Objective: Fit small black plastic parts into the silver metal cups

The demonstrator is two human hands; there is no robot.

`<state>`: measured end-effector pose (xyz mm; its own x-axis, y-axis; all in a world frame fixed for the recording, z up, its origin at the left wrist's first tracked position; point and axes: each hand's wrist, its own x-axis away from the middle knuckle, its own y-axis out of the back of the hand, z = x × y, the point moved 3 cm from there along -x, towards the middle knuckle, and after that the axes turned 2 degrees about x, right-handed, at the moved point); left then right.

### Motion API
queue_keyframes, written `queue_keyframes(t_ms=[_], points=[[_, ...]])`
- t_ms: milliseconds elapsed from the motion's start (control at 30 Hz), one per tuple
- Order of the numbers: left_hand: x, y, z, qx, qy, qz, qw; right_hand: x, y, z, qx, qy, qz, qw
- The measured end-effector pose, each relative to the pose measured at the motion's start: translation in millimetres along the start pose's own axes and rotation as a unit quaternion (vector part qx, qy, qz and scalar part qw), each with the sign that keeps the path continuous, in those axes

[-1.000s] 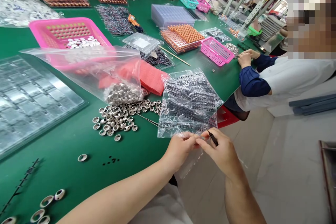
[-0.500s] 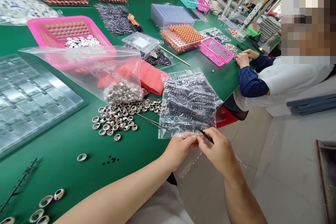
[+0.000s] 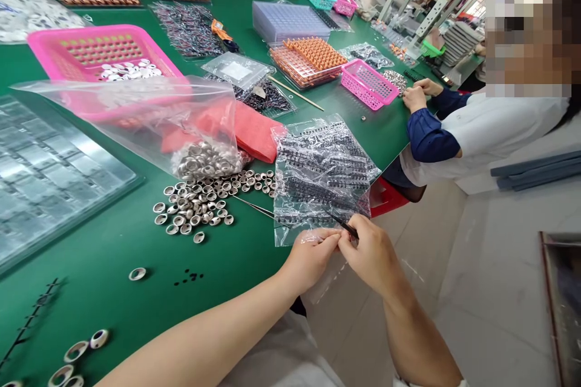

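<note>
Head view: at the near edge of the green table [image 3: 113, 290], the left hand [image 3: 308, 260] and the right hand [image 3: 370, 257] are brought together, fingertips almost touching. The near mouth of the clear bag of black strips [image 3: 320, 175] is pinched between the left thumb and fingers. The right hand is closed around black tweezers [image 3: 342, 227], whose tip is laid over the bag's near corner. The bag lies flat just to the right of the loose pile of metal rings [image 3: 200, 205], partly over the table edge.

The step in hand is judged to be the opening of the bag. It is best done with the film gripped close to the seam, both layers parted evenly and gently, so that the strips are not spilled over the edge. The tweezer tip should be kept clear of the film, lest it be pierced.

Farther off, a bag of rings [image 3: 200, 157], a pink basket [image 3: 95, 54] and a co-worker's blue sleeve [image 3: 429, 139] at the right are seen.
</note>
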<state>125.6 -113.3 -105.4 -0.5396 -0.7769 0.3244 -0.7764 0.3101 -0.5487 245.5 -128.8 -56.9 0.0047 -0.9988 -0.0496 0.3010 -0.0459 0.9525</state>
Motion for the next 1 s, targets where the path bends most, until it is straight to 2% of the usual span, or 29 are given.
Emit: queue_keyframes(t_ms=[233, 400, 533, 667, 833, 1000], points=[[-2.0, 4.4, 8.1, -0.036, 0.005, -0.010, 0.999, -6.9, -6.8, -15.5, -0.148, -0.051, 0.047, 0.987], [-1.4, 4.2, 8.0, -0.053, 0.009, -0.019, 0.998, -6.1, -10.3, -21.9, -0.190, -0.105, 0.030, 0.976], [-1.3, 3.8, 7.6, -0.040, 0.015, -0.021, 0.999, -2.6, -11.2, -21.1, -0.156, -0.100, -0.033, 0.982], [-1.5, 3.7, 7.6, 0.004, 0.032, -0.039, 0.999, -0.8, -10.2, -24.1, -0.096, -0.084, -0.126, 0.984], [-0.1, 5.3, 7.9, 0.040, 0.060, -0.074, 0.995, 0.5, 1.5, -45.2, -0.003, -0.096, -0.231, 0.968], [0.3, 5.3, 7.2, 0.062, 0.073, -0.080, 0.992, -3.8, 14.7, -66.6, 0.054, -0.098, -0.277, 0.954]])
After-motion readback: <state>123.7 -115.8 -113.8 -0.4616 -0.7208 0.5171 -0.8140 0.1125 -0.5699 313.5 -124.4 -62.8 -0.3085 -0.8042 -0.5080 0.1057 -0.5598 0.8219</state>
